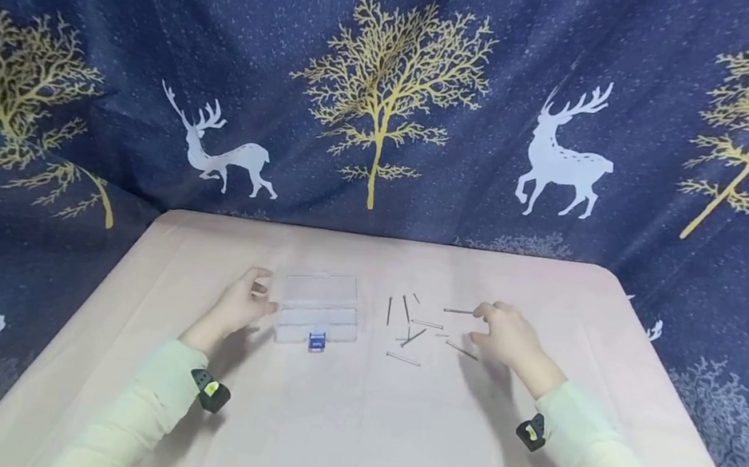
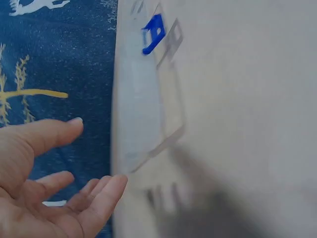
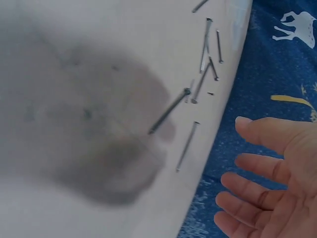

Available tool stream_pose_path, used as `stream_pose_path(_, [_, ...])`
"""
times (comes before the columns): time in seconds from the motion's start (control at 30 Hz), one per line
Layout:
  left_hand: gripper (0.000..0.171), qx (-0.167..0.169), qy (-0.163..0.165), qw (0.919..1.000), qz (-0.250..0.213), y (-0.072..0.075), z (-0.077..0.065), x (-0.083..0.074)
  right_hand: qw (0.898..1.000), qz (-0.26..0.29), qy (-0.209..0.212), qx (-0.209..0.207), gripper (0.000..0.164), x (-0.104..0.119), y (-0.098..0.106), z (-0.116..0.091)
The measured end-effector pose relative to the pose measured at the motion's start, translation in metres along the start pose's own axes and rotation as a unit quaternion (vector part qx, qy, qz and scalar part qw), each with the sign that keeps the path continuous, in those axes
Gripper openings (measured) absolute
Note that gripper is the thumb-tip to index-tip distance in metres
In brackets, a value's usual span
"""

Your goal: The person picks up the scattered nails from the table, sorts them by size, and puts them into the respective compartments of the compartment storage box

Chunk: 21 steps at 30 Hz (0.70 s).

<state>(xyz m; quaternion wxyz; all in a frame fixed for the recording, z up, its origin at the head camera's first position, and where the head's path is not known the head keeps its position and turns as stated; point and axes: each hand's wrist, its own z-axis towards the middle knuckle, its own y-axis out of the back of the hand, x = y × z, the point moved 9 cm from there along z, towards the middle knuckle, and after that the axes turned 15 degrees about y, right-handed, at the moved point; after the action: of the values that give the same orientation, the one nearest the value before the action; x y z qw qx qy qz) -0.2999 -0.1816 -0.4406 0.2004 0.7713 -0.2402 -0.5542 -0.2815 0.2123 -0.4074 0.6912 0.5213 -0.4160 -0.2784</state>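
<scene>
A clear plastic box (image 1: 287, 331) with a blue latch (image 1: 317, 340) at its front lies on the table, its lid (image 1: 321, 290) folded back. At the box's left side is my left hand (image 1: 236, 305), thumb and fingers spread apart. In the left wrist view that hand (image 2: 59, 183) holds nothing, and the box (image 2: 141, 99) lies beyond the fingertips. Several metal nails (image 1: 426, 324) are scattered right of the box. My right hand (image 1: 510, 339) hovers by the rightmost ones, fingers loosely bent. The right wrist view shows this hand (image 3: 272, 183) with nothing in it, apart from the nails (image 3: 169, 111).
The table (image 1: 358, 441) has a pale cover. Behind it hangs a dark blue cloth (image 1: 438, 195) printed with white deer and yellow trees. Each wrist carries a small black camera, and both arms cast shadows on the table.
</scene>
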Motion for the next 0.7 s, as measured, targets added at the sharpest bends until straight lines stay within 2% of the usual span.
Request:
stream_pose_path(0.1, [0.065, 0.029, 0.056, 0.9957, -0.068, -0.008, 0.003, 0.016, 0.999, 0.029, -0.008, 0.016, 0.040, -0.003, -0.011, 0.000])
stream_pose_path(0.2, [0.063, 0.047, 0.081, 0.9900, -0.106, -0.013, 0.003, 0.023, 0.998, 0.050, -0.010, 0.024, 0.035, -0.008, -0.021, -0.001])
stream_pose_path(0.43, [0.050, 0.073, 0.089, 0.9901, -0.080, -0.022, 0.006, 0.027, 0.996, 0.075, -0.011, 0.035, 0.013, -0.014, -0.041, -0.004])
stream_pose_path(0.6, [0.044, 0.080, 0.096, 0.9885, -0.085, -0.030, 0.007, 0.031, 0.994, 0.083, -0.029, 0.065, 0.011, -0.016, -0.055, -0.007])
stream_pose_path(0.7, [0.045, 0.075, 0.099, 0.9882, -0.090, -0.034, 0.008, 0.032, 0.993, 0.080, -0.020, 0.088, 0.011, -0.015, -0.061, -0.006])
